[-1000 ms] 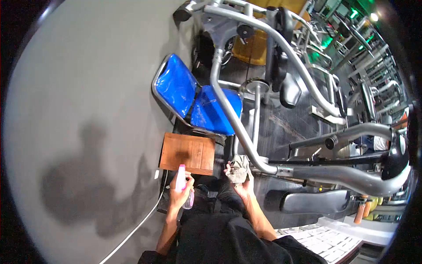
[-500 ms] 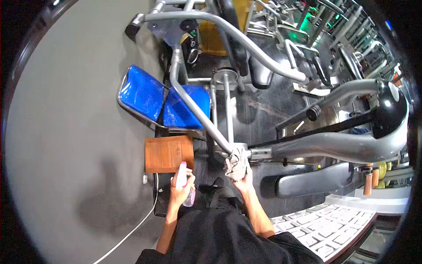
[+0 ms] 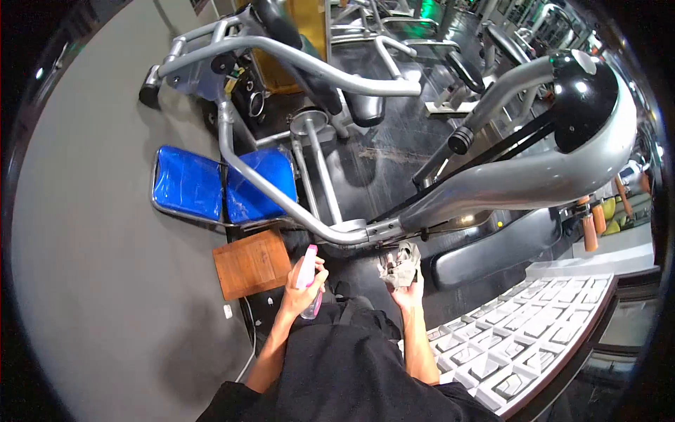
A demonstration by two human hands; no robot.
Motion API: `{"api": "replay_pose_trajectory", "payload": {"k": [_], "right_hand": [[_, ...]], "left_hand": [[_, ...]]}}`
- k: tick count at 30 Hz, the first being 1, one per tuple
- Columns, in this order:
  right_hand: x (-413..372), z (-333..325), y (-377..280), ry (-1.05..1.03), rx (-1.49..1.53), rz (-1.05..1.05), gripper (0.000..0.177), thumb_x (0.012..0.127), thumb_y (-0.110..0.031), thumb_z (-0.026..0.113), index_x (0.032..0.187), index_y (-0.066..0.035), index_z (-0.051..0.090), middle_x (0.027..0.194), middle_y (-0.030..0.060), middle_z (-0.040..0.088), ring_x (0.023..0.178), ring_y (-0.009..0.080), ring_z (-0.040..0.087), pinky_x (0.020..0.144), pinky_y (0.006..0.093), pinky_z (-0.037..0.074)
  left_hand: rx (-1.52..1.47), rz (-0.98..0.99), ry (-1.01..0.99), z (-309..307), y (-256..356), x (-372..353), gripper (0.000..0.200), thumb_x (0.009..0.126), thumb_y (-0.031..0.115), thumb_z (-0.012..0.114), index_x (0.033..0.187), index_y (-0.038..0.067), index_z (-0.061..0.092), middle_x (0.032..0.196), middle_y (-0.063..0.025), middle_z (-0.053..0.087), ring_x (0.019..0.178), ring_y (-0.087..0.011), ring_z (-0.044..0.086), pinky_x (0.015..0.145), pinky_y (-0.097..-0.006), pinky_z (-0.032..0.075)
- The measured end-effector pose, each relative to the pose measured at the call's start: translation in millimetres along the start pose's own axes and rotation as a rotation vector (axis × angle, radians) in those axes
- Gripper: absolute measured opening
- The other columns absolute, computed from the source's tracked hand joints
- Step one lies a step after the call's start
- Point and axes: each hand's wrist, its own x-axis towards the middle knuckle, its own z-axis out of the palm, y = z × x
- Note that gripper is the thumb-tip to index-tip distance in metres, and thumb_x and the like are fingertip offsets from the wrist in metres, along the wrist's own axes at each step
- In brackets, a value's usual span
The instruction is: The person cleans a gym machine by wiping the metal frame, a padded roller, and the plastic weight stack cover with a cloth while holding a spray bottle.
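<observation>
My left hand (image 3: 304, 289) is wrapped round a spray bottle (image 3: 307, 271) with a pink top and a clear lower part. A crumpled grey cloth (image 3: 401, 267) lies in my right hand (image 3: 408, 292), its fingers partly hidden by the fabric. Just beyond both hands runs the silver frame (image 3: 341, 233) of a gym machine; the cloth is a little below its joint, apart from it. To the left of the bottle stands a brown wooden box or stool (image 3: 253, 265).
Two blue padded seats or a folding chair (image 3: 261, 184) stand by the grey wall (image 3: 91, 211). A black padded bench (image 3: 496, 250) lies at the right, above a white patterned panel (image 3: 517, 337). The machine's thick silver arm (image 3: 506, 181) spans the right side. More gym machines stand behind.
The view has turned and shifted, so the machine and chair appear further left. My right hand with the cloth has come away from the machine's frame. The bottle remains in my left hand.
</observation>
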Motion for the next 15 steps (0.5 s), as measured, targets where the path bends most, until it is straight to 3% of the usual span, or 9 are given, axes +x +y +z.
{"api": "replay_pose_trajectory", "payload": {"k": [1,4,6,8,9,15], "right_hand": [[-1,-6,-1,-0.101,-0.019,0.014,0.045,0.096,-0.045,0.04,0.122,-0.011,0.054,0.111,0.0069,0.063,0.116,0.0324,0.053,0.099,0.0637,0.035],[8,-20,-2,-0.053,-0.162,-0.001,0.043,0.092,-0.047,0.047,0.12,-0.017,0.059,0.111,0.0014,0.065,0.119,0.0288,0.052,0.105,0.0628,0.028],[14,-17,3,-0.017,-0.288,-0.079,0.046,0.092,-0.048,0.045,0.12,-0.015,0.058,0.109,0.002,0.066,0.12,0.0296,0.051,0.102,0.0653,0.029],[9,-2,9,-0.062,-0.094,-0.022,0.046,0.093,-0.046,0.042,0.122,-0.013,0.056,0.112,0.004,0.064,0.119,0.031,0.051,0.1,0.0652,0.03],[10,6,11,-0.063,-0.037,-0.034,0.047,0.094,-0.045,0.04,0.122,-0.011,0.055,0.115,0.0067,0.062,0.117,0.0327,0.053,0.098,0.0603,0.036],[49,20,2,-0.059,0.085,-0.044,0.05,0.093,-0.045,0.043,0.121,-0.004,0.054,0.114,0.0144,0.061,0.108,0.0332,0.057,0.093,0.0514,0.046]], "left_hand": [[-0.023,0.004,-0.01,1,-2,6,0.022,0.087,0.007,0.063,0.106,0.002,0.053,0.079,-0.0031,0.058,0.058,-0.0095,0.059,0.052,-0.0248,0.05],[-0.012,0.002,-0.045,2,-4,22,0.021,0.087,0.007,0.063,0.105,0.002,0.054,0.079,-0.0033,0.058,0.057,-0.0096,0.059,0.051,-0.0251,0.05],[-0.029,-0.005,-0.063,3,-3,34,0.021,0.086,0.007,0.063,0.104,0.001,0.054,0.079,-0.0034,0.058,0.056,-0.0096,0.059,0.051,-0.0251,0.05],[-0.047,-0.007,-0.086,0,-5,48,0.021,0.086,0.007,0.063,0.104,0.001,0.054,0.079,-0.0035,0.058,0.056,-0.0096,0.059,0.051,-0.0251,0.05],[-0.063,-0.012,-0.091,-1,-6,56,0.021,0.086,0.006,0.063,0.103,0.001,0.054,0.079,-0.0036,0.058,0.056,-0.0096,0.059,0.05,-0.0251,0.05],[-0.06,0.1,-0.168,-2,-10,112,0.02,0.086,0.004,0.062,0.103,0.0,0.054,0.079,-0.0038,0.059,0.056,-0.0104,0.06,0.051,-0.0246,0.05]]}}
